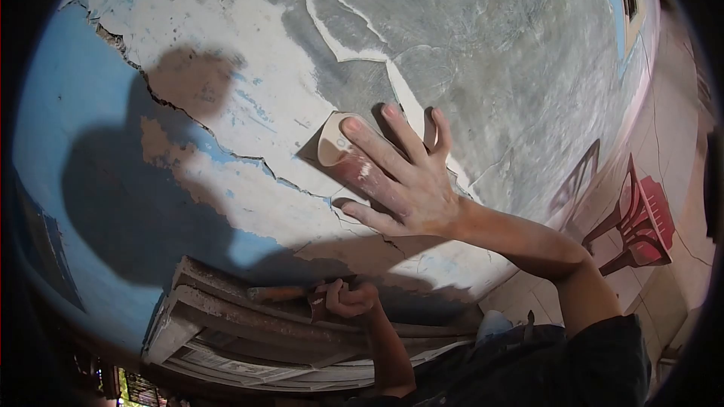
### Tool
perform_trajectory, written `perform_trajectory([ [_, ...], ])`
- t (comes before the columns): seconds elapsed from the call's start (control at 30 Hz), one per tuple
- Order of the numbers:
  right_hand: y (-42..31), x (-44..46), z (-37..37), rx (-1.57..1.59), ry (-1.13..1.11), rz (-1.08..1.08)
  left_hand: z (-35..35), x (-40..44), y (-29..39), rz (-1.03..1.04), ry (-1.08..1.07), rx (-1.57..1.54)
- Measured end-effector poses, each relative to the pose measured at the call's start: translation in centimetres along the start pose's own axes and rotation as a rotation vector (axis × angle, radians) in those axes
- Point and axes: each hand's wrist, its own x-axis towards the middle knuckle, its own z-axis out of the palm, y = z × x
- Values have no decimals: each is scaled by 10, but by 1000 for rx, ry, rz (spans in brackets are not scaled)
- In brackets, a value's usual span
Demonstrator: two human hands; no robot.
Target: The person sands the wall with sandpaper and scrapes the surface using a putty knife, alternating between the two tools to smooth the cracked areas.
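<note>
My right hand (pixel 411 181) lies against the wall, fingers spread, pressing a curled cream sheet (pixel 332 142) that looks like sandpaper. Whitish dust coats its fingers. Under the palm, the wall (pixel 483 53) shows bare grey, with white patches and ragged plaster edges. Lower down, my left hand (pixel 348 300) is closed around a wooden-handled tool (pixel 279 293). The handle sticks out leftward with a pale tip, and a reddish-brown part shows by the fingers. What the tool's other end is I cannot make out.
A slatted window shutter (pixel 249 339) runs along the bottom, close to my left hand. A long crack (pixel 177 109) crosses the blue and white paint. At the right stand a red plastic chair (pixel 641 222) and tiled floor (pixel 656 301). My shadow falls on the wall.
</note>
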Motion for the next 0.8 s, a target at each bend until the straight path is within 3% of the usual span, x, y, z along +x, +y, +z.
perform_trajectory([
  [0.17, 2, -49, 4, -7, -10, 34, 3, 4, 11, -94, 46, 15],
  [0.2, 8, -47, 6, -61, 5, -52, 2, 4, 12, -106, 40, 16],
  [0.33, 2, 3, 8, 32, 130, -59, 2, 11, 18, -104, 45, 52],
  [0.43, -1, -7, 8, 12, 89, -28, 6, 17, 26, -148, 75, 39],
  [0.5, 8, -64, 12, -22, -11, -20, 3, 11, 20, -151, 50, 52],
  [0.57, 7, -54, 12, 14, 83, -1, -1, 10, 22, -140, 25, 61],
  [0.8, -2, -3, 3, -28, 18, 39, 0, 19, 21, -41, -5, 68],
])
